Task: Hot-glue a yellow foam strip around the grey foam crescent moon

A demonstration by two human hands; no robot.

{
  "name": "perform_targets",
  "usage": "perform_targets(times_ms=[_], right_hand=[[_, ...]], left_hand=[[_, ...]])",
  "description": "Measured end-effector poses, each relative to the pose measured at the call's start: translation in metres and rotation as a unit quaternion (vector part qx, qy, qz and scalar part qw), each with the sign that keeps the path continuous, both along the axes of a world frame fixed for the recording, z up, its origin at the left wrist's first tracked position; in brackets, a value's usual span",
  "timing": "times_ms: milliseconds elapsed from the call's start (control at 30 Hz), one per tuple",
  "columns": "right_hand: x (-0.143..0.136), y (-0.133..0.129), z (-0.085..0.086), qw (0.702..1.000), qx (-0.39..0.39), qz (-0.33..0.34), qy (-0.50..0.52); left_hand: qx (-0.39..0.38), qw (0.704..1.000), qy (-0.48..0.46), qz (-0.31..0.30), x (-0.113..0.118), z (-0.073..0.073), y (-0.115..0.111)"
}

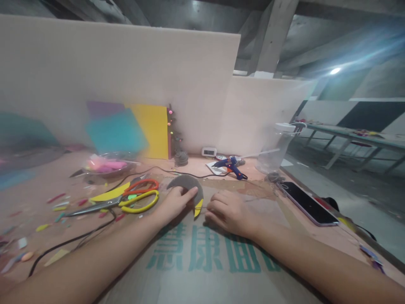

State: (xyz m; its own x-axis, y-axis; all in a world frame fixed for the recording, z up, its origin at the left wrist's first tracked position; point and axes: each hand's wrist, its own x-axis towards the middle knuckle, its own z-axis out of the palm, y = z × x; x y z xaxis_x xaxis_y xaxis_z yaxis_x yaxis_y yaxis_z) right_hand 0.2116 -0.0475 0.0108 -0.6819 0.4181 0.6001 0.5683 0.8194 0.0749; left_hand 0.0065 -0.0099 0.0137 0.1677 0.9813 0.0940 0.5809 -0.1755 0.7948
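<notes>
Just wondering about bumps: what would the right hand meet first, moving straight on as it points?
The right hand would probably meet the yellow tip of the grey crescent in the left hand, though depth is unclear.

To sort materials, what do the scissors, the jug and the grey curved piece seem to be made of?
Scissors: blades seem metal, greyish with dull shine; handles probably smooth plastic, brightly coloured.
Jug: probably clear plastic, maybe glass; the wall shows through.
Grey curved piece: perhaps felt or card, matte, without shine.
</notes>
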Motion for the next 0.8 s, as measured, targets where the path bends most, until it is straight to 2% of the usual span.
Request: perform_targets(times_ms=[233, 500, 700, 800], right_hand=[[0.001, -0.001, 0.002, 0.999, -0.029, -0.001, 0.014], [0.001, 0.001, 0.000, 0.999, -0.035, 0.006, 0.039], [-0.001, 0.004, -0.002, 0.999, -0.022, 0.015, 0.046], [-0.003, 0.003, -0.002, 0.999, -0.012, 0.017, 0.050]], left_hand=[[0.026, 0.999, 0.035, 0.007, 0.001, 0.006, -0.002], [0.068, 0.994, 0.088, 0.006, -0.007, -0.007, 0.006], [0.095, 0.992, 0.081, 0.020, -0.012, -0.015, 0.011], [0.095, 0.992, 0.077, 0.009, -0.013, -0.017, 0.013]])
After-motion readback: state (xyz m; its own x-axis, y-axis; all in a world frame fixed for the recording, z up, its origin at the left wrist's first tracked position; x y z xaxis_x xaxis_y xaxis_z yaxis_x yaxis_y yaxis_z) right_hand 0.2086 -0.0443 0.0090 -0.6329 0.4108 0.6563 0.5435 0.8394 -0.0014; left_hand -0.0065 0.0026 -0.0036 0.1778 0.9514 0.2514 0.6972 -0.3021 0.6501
